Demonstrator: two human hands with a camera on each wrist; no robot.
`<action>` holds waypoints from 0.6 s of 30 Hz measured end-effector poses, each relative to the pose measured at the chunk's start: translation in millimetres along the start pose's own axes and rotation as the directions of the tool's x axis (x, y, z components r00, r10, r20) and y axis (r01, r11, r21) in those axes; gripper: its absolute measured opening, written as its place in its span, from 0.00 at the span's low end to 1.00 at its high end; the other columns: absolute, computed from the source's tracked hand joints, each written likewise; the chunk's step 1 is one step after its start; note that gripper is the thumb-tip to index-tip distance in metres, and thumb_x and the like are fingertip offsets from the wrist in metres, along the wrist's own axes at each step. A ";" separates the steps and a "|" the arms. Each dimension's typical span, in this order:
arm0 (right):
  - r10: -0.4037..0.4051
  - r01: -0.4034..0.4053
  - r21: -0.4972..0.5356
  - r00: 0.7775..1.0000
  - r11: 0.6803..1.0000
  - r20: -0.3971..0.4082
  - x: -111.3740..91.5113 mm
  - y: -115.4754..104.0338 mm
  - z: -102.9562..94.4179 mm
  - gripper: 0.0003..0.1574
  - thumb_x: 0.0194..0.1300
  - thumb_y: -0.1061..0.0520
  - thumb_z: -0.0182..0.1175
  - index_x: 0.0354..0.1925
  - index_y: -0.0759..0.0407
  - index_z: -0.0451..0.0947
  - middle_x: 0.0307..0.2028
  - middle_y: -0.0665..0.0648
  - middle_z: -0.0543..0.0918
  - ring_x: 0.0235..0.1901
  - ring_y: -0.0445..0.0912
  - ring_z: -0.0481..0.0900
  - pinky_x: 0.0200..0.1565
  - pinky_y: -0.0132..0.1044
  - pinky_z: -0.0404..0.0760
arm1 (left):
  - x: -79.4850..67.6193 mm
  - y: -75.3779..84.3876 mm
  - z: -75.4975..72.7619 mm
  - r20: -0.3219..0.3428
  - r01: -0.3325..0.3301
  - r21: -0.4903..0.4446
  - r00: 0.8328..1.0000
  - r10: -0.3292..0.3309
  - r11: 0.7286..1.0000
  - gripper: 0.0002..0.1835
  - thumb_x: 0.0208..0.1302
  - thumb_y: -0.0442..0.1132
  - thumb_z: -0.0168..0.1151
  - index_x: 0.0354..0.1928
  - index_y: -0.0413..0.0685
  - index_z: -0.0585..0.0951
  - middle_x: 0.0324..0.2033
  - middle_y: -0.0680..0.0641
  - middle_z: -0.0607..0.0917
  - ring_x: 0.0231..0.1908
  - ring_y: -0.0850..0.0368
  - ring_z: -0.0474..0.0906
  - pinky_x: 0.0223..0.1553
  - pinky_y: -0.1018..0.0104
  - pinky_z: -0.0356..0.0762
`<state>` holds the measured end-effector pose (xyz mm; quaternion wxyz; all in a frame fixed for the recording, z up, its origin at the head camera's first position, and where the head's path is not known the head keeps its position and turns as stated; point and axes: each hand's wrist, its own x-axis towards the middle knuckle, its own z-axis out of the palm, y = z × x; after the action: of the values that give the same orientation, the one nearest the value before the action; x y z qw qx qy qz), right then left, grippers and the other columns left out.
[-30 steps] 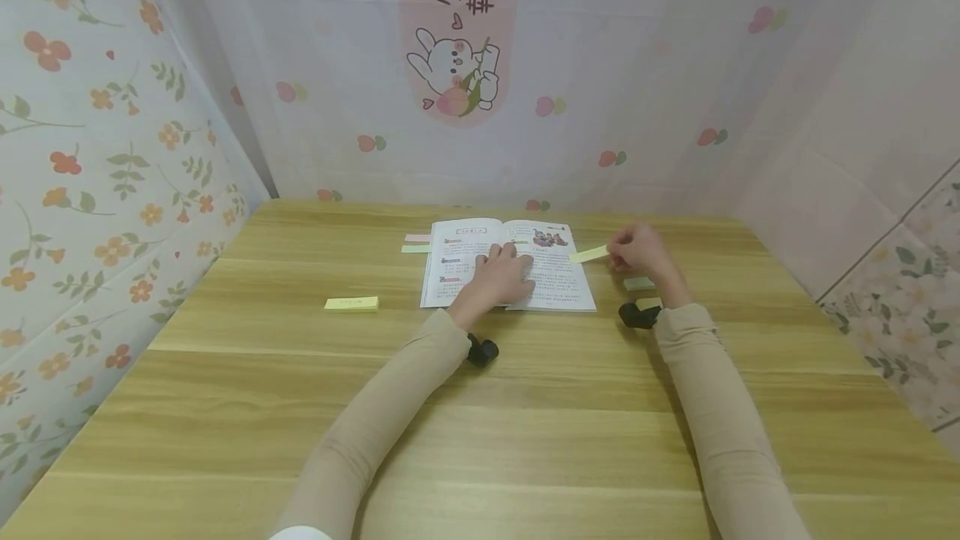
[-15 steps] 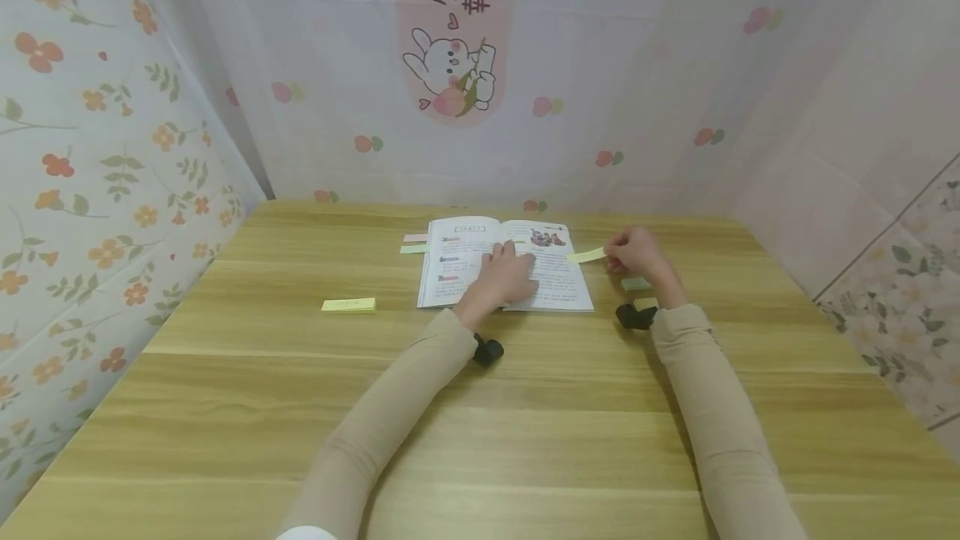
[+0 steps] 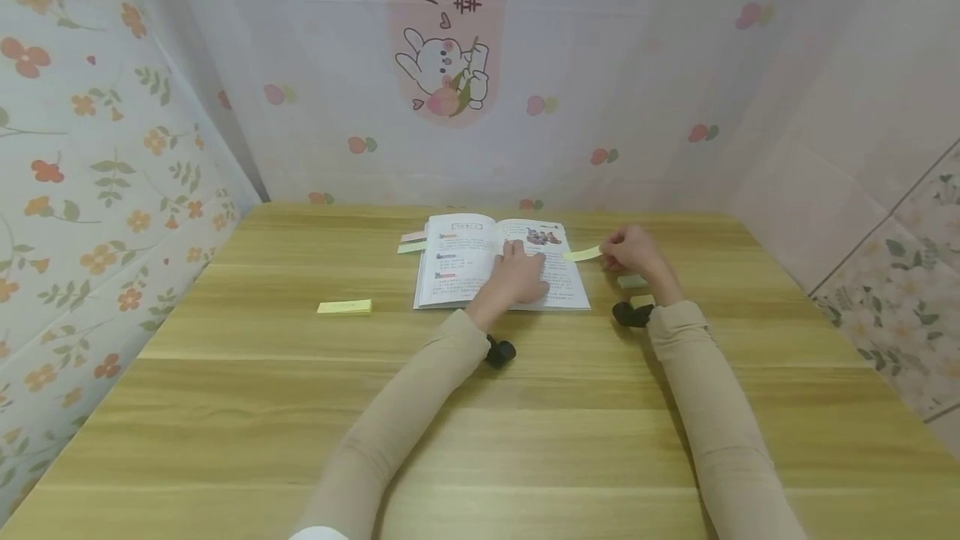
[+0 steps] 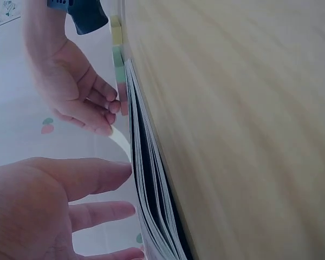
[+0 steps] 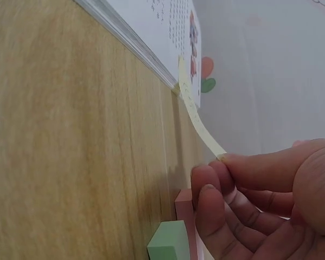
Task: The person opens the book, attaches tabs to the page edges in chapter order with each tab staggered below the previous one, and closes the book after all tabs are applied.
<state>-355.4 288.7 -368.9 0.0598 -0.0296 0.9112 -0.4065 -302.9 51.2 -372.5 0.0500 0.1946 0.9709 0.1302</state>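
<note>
An open book (image 3: 450,273) with printed pages lies on the table. My left hand (image 3: 519,275) rests on its right page near the fold, fingers spread and fairly straight; in the left wrist view, the thumb is at the page edge. My right hand (image 3: 633,252), just off the book's right side, pinches one end of a yellow sticky note strip (image 5: 197,122) between thumb and fingers. The strip's other end overlaps the right page's outer edge, and the strip bows in between. Pink (image 3: 413,236) and green (image 3: 412,248) sticky tabs stick out from the book's left side.
A yellow sticky note pad (image 3: 344,307) lies left of the book. Under and beside my right hand are a green pad (image 5: 169,241), a pink pad (image 5: 186,211) and another yellow pad (image 3: 642,301). A printed cloth (image 3: 600,90) hangs behind the table.
My left hand has slid rightward over the book, further onto the right page. The right hand stays by the page edge with the strip, which now bows more. The head view has shifted slightly.
</note>
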 end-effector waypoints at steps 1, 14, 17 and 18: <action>0.001 -0.001 0.006 1.000 1.000 0.001 -0.2 0.1 0.0 0.14 0.72 0.64 0.54 0.47 0.77 0.76 0.30 0.60 0.84 0.26 0.42 0.81 0.31 0.31 0.82 | 0.9 1.3 0.5 0.001 -0.001 0.005 1.000 0.001 1.000 0.29 0.70 0.44 0.55 0.72 0.46 0.70 0.70 0.31 0.62 0.69 0.38 0.55 0.67 0.48 0.62; -0.003 0.003 -0.001 1.000 1.000 -0.002 -1.5 1.4 0.5 0.13 0.70 0.64 0.54 0.44 0.76 0.78 0.27 0.58 0.84 0.26 0.43 0.81 0.31 0.32 0.82 | 15.6 18.2 11.5 0.036 0.013 -0.011 0.999 -0.013 1.000 0.29 0.74 0.48 0.52 0.75 0.56 0.67 0.76 0.30 0.50 0.74 0.37 0.47 0.73 0.47 0.52; -0.007 0.007 -0.021 1.000 1.000 -0.005 -1.0 0.5 -0.3 0.13 0.70 0.64 0.54 0.44 0.75 0.78 0.28 0.59 0.84 0.27 0.44 0.81 0.32 0.32 0.82 | 17.7 21.7 13.6 0.047 0.022 -0.008 0.999 -0.022 1.000 0.30 0.74 0.49 0.51 0.76 0.59 0.66 0.76 0.30 0.47 0.75 0.37 0.45 0.74 0.47 0.49; -0.003 0.003 -0.024 1.000 1.000 -0.005 -0.7 0.4 -0.5 0.13 0.70 0.63 0.54 0.45 0.75 0.78 0.28 0.59 0.84 0.27 0.44 0.81 0.33 0.32 0.82 | 18.2 22.6 14.1 0.051 0.024 -0.008 0.998 -0.024 1.000 0.30 0.74 0.49 0.50 0.76 0.60 0.66 0.76 0.31 0.47 0.74 0.37 0.44 0.74 0.47 0.48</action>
<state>-354.8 289.3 -368.8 0.0565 -0.0307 0.9162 -0.3956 -309.2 81.8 -380.8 0.0772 0.1859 0.9710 0.1290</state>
